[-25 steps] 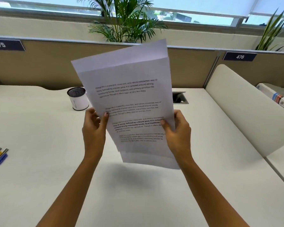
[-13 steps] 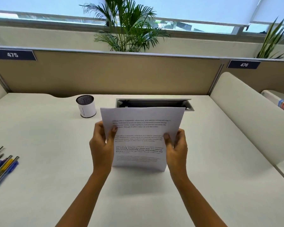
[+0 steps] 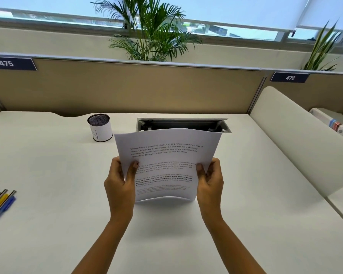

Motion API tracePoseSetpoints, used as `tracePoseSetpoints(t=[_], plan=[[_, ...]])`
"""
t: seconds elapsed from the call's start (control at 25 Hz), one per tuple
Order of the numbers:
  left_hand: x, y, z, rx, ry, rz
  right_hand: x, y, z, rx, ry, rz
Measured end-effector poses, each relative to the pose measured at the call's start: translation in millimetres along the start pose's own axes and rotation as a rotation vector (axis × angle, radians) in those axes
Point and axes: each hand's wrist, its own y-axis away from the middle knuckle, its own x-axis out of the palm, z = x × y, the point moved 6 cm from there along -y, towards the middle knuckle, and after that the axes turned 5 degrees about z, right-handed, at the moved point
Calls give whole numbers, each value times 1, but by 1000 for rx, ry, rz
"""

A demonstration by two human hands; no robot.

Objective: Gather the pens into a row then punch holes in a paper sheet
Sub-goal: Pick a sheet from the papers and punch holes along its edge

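Note:
A stack of printed white paper sheets [image 3: 167,153] stands upright in the middle of the white desk, its bottom edge resting on the desk and bowed. My left hand [image 3: 120,182] grips its left edge with the thumb on the front. My right hand [image 3: 209,179] grips the right edge the same way. Several pens [image 3: 0,202], blue, yellow and silver, lie side by side at the desk's left edge, partly cut off by the frame. No hole punch is in view.
A white mesh pen cup [image 3: 99,127] stands behind the paper to the left. An open cable tray [image 3: 183,124] is set into the desk just behind the sheets. A tan partition [image 3: 127,88] closes the back; a cream divider [image 3: 297,139] runs along the right.
The sheets came down from in front of my view to stand on the desk. Between the two latest frames both hands and the paper have hardly moved.

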Motion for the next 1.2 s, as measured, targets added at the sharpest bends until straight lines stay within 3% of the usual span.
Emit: tracePoseSetpoints(t=[0.6, 0.8, 0.92, 1.0, 1.08, 1.2], plan=[[-3, 20, 26, -69, -114, 10, 4, 16, -26, 90, 48, -10], [-16, 6, 19, -28, -71, -58, -10, 16, -36, 186, 60, -102], [-21, -4, 12, -38, 40, -122, -9, 34, -62, 497, -73, -98], [-20, -7, 10, -76, 150, -153, 10, 48, -76, 626, -257, 52], [-16, -5, 10, -123, 267, -150, 33, 53, -73, 645, -589, 213], [-9, -3, 14, -172, 430, -11, 43, 41, -59, 575, -818, 211]])
